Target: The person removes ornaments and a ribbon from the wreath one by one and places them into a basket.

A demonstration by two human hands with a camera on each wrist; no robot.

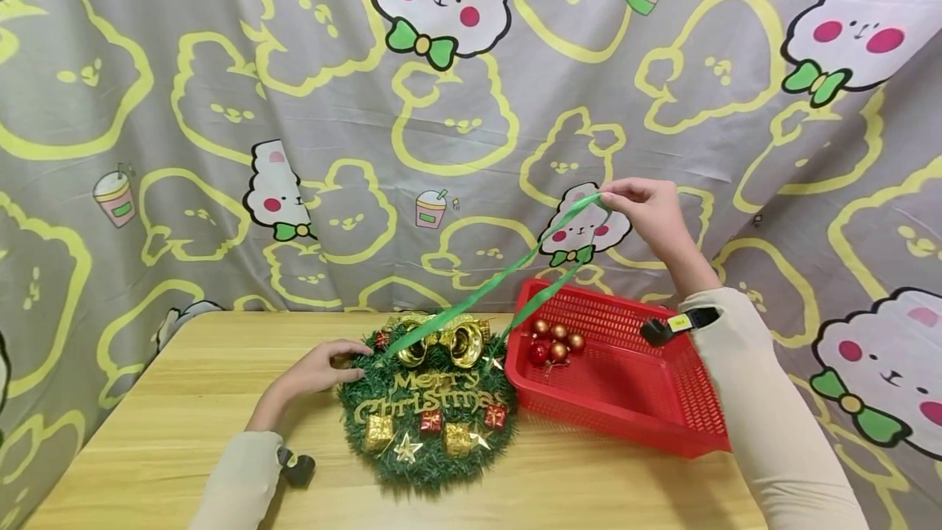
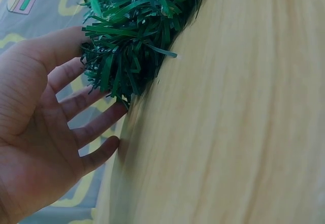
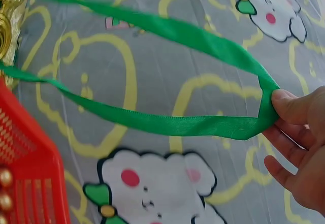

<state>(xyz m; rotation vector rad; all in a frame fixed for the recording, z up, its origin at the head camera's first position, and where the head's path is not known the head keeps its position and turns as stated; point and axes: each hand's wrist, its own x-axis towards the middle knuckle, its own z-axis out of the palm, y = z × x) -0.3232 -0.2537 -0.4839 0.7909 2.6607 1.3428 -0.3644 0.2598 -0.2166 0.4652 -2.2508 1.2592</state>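
A green tinsel wreath lies on the table, with gold lettering "Merry Christmas", gold bells, small gift boxes and stars. My left hand touches the wreath's left edge. In the left wrist view its fingers are spread and fairly straight against the tinsel. Raised at the upper right, my right hand pinches the end of a green ribbon loop between thumb and fingers. Both strands of the ribbon slope down to the wreath's top, pulled out long.
Right beside the wreath stands a red plastic basket, with several gold-brown balls and a red ball in its left end. The wooden table runs back to a grey patterned curtain.
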